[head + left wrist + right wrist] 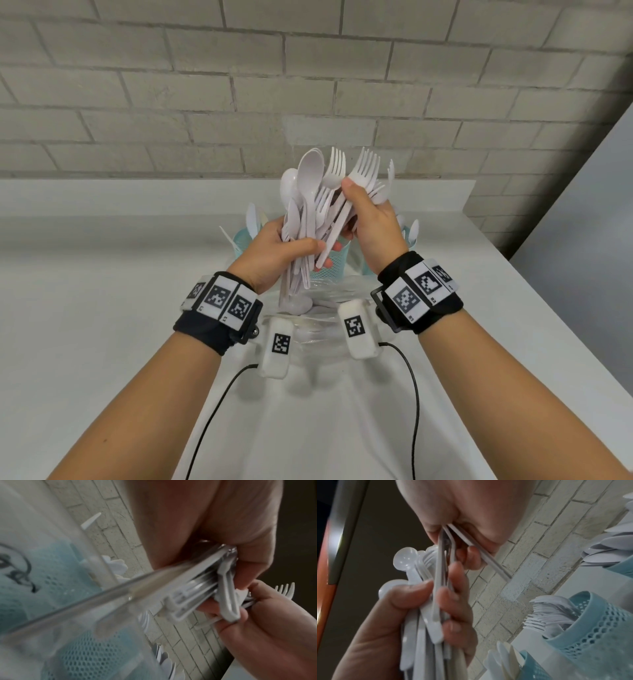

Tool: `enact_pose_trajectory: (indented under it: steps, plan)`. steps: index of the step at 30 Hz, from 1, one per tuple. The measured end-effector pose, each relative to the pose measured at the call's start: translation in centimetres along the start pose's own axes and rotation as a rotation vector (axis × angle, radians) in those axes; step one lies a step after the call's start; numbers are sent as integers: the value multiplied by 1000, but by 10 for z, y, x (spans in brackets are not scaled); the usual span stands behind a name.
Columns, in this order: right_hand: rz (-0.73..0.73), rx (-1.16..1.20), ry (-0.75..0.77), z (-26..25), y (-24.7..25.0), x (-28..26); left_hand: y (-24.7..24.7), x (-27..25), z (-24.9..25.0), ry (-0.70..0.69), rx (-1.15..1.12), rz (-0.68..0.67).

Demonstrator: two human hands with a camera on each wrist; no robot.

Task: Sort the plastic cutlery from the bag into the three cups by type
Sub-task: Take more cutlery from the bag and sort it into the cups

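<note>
On the near part of the white desk (102, 342) lies the clear plastic bag (318, 329), crumpled, just under the two wrists. Above it the left hand (274, 253) has its fingers and thumb curled around a mixed bundle of cutlery (305, 219), spoons and forks together, with handles pointing down toward the bag. The right hand (370, 222) pinches a few forks (366, 168) at the right side of this bundle, thumb on top, so both hands touch the same bunch. Behind the hands stand three light blue mesh cups: the left cup (241, 236), the middle cup (337, 260) and the right cup (411, 240). In the right wrist view, one cup carries forks. Behind is a brick wall (171, 85).
</note>
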State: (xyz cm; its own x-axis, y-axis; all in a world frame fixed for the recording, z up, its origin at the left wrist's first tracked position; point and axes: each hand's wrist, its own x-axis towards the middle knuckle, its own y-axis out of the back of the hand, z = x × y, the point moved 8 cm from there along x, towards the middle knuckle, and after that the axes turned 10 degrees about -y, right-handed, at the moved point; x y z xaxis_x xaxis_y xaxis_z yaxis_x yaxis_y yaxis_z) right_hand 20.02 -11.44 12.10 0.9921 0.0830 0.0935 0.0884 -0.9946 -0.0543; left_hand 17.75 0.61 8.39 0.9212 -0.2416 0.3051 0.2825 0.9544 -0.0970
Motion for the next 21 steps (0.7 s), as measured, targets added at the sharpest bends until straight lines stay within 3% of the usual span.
enact_pose_trajectory:
  steps: [7,13,18,21]
  plan:
    - [-36,47,66,-9,-5,-2,25,1,1,14,95,167]
    - [62,206,171,-34,11,5,48,0,25,-53,143,292]
    - [103,159,238,-43,26,13,60,-3,46,-105,137,341]
    - [49,106,241,-42,27,16,70,-4,61,-136,157,382]
